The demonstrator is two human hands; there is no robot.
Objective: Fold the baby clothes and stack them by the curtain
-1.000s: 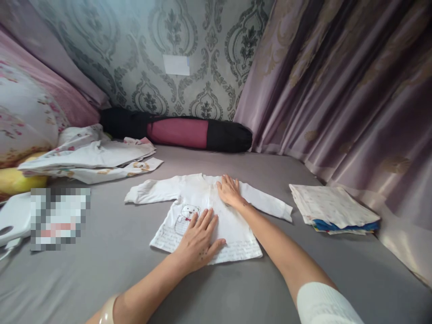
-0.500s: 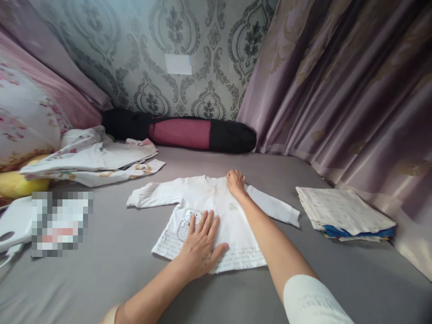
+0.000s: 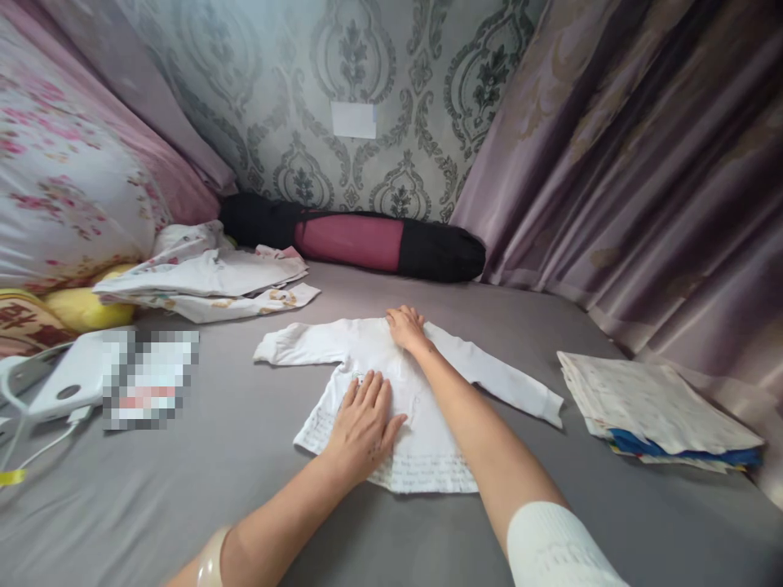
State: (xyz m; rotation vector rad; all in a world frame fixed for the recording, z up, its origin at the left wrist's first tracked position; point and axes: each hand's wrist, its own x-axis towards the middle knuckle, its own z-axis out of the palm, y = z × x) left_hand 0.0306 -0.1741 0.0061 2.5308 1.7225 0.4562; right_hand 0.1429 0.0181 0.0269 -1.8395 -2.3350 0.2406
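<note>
A small white long-sleeved baby shirt [image 3: 440,452] lies spread on the grey bed sheet, neckline away from me and both sleeves stretched outward. Printed lettering runs along its hem. My left hand [image 3: 365,424] rests flat on the front of the shirt with the fingers extended, covering most of a drawn animal print. At the neckline, my right hand [image 3: 406,328] has its fingers bent and closed on the fabric at the collar. My right forearm crosses over the shirt's right side and hides part of it.
Folded cloths [image 3: 661,403] are stacked at right. Pale printed clothes [image 3: 214,277] lie at back left, near a yellow plush item [image 3: 91,308]. A white device [image 3: 82,375] with a cable sits at left. A black and maroon bag [image 3: 348,240] lies along the wall.
My right hand has shifted left from the shirt's right shoulder to the neckline. My left hand stays flat on the front. The camera view has turned slightly left.
</note>
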